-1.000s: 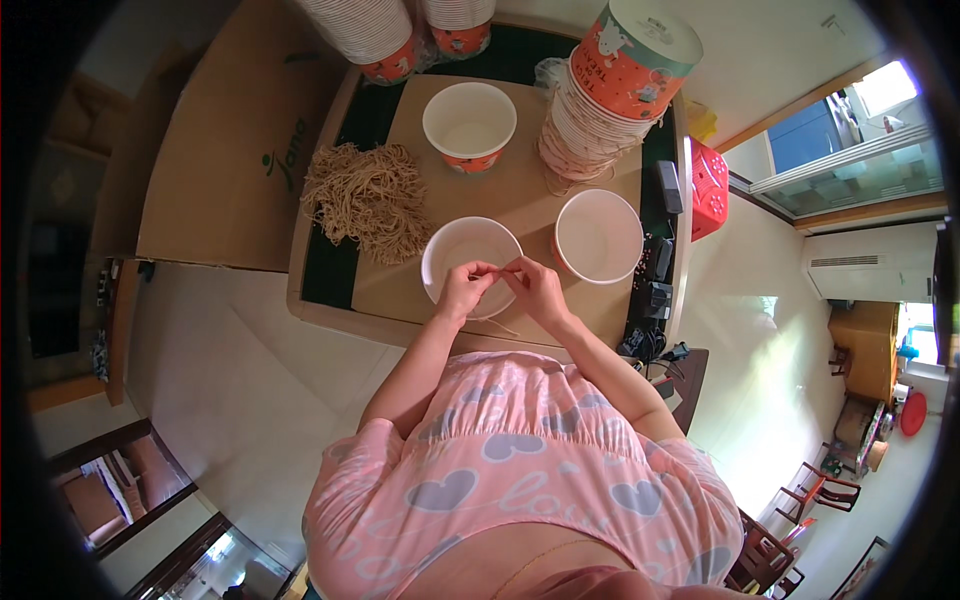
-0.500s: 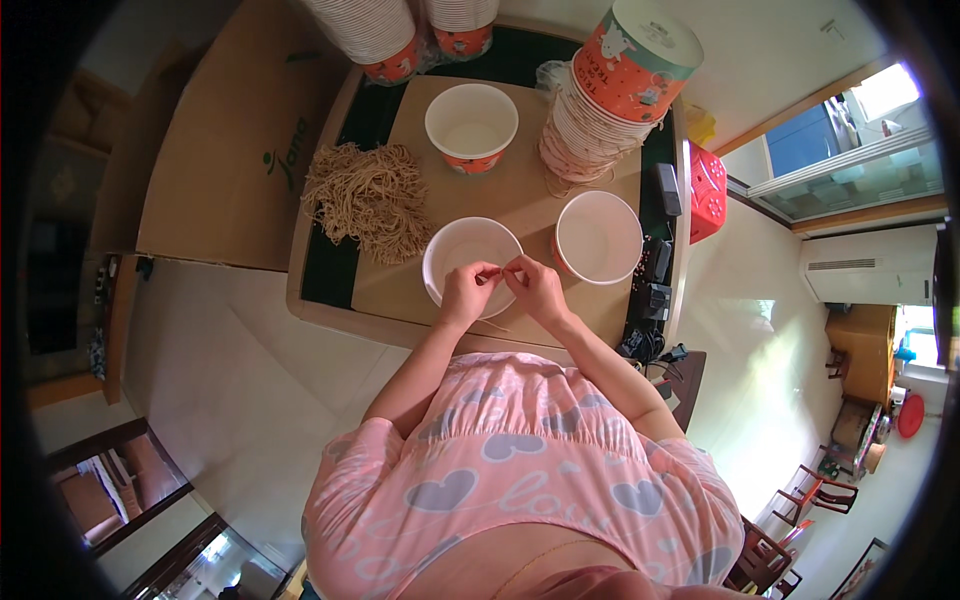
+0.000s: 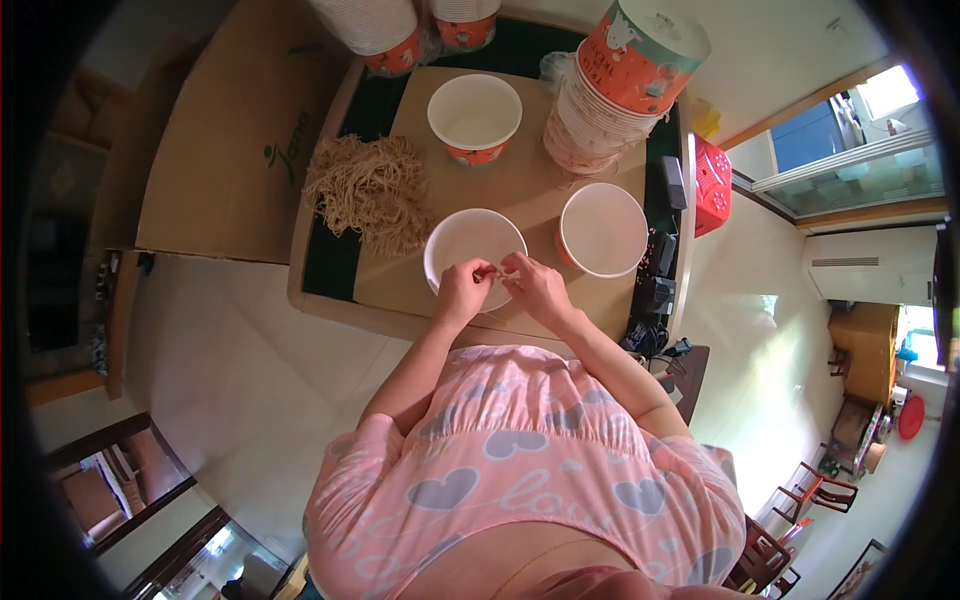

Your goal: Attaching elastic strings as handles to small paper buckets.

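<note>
I see two hands close together just below the middle of the frame, over the near cup [image 3: 462, 236]. The left hand [image 3: 463, 292] has its thumb and finger pinched narrow. The right hand [image 3: 540, 290] does the same, facing it. Between the tips is a small, pale bit of string [image 3: 501, 277]. It sits right in the pinch, touching the fingers of both hands, but it is too small for me to see how it runs. The cup is under the fingers, with its wide white mouth facing up.

Another cup [image 3: 604, 230] stands to the right, apart from the hands. A third cup [image 3: 475, 112] stands higher up, in the upper middle, with red on its side. Left of the cups is a messy, tan pile [image 3: 366, 192] of strings. At the upper right of the table [image 3: 345, 318] is a tall stack [image 3: 600, 118] of cups, and the top one is upside down. A big brown box [image 3: 230, 150] fills the upper left. Black plugs [image 3: 658, 295] lie along the table's right side.
</note>
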`<state>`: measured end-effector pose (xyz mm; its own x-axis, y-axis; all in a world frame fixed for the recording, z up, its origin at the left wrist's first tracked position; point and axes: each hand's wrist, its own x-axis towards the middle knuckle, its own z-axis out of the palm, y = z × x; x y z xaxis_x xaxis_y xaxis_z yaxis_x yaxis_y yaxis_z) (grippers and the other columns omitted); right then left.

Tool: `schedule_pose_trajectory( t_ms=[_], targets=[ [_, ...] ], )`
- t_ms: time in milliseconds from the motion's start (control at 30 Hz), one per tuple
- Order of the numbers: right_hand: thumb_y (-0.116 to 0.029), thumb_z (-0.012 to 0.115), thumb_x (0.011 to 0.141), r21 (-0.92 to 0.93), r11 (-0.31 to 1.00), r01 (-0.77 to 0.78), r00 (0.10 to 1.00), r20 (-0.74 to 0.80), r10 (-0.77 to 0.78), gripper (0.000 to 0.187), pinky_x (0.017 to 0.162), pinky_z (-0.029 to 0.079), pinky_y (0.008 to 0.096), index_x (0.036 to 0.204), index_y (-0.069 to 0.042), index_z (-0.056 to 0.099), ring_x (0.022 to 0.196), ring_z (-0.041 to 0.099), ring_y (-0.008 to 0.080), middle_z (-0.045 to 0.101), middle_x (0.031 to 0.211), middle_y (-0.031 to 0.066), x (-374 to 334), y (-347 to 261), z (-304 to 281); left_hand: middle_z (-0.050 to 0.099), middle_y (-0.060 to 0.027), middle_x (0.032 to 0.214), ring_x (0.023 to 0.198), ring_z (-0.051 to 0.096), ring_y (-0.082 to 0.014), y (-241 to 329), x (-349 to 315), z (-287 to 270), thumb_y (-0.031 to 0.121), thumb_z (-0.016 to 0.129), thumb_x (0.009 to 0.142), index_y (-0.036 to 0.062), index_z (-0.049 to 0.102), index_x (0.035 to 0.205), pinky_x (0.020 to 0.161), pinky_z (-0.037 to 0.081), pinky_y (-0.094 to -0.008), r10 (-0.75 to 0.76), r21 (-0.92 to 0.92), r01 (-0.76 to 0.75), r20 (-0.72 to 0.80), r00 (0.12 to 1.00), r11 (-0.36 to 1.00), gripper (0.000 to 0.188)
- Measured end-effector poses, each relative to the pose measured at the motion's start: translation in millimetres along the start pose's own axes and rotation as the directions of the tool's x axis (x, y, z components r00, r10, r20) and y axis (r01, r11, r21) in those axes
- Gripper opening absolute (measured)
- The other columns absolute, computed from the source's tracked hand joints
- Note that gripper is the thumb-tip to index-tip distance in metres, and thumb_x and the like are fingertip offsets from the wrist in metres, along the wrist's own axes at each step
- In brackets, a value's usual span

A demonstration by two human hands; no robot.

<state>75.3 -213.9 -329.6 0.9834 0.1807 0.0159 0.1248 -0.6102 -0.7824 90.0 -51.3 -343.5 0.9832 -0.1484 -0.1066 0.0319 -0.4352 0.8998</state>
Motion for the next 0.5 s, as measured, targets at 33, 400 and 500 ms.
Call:
schedule_pose_trajectory(
  t_ms=[33,400,500],
  targets=[
    [-0.013,0.062,0.078,-0.057,0.998,0.009,1.000,0.010,-0.009,0.019,0.062,0.051,0.0390,0.096,-0.009,0.056,0.071,0.063,0.0303,0.064,0.087,0.0116,0,-1,0,0.068,-0.0100,0.073,0.065,0.064,-0.0150,-1,-1,-1,0.006,0.065,0.079,-0.0003,0.066,0.085,0.061,0.050,-0.0269,-0.005,0.004,0.005,0.004,1.000,1.000,0.009],
    [-0.012,0.059,0.079,-0.144,0.989,0.032,1.000,0.004,-0.031,0.010,0.060,0.050,0.0393,0.088,-0.008,0.057,0.069,0.062,0.0299,0.063,0.083,0.0094,-3,-11,3,0.067,-0.0060,0.072,0.064,0.062,-0.0095,-3,-9,-10,0.005,0.065,0.079,-0.0002,0.066,0.085,0.060,0.048,-0.0241,-0.091,-0.005,0.092,0.053,0.994,0.996,0.007],
    [-0.013,0.056,0.080,-0.148,0.986,0.076,0.997,0.039,-0.071,0.009,0.057,0.049,0.0405,0.088,-0.009,0.054,0.069,0.062,0.0299,0.063,0.080,0.0093,-2,-6,9,0.067,-0.0109,0.073,0.066,0.065,-0.0162,7,-10,-15,0.009,0.064,0.080,-0.0003,0.067,0.087,0.062,0.050,-0.0275,-0.111,-0.014,0.112,0.064,0.992,0.994,0.012]
  ],
)
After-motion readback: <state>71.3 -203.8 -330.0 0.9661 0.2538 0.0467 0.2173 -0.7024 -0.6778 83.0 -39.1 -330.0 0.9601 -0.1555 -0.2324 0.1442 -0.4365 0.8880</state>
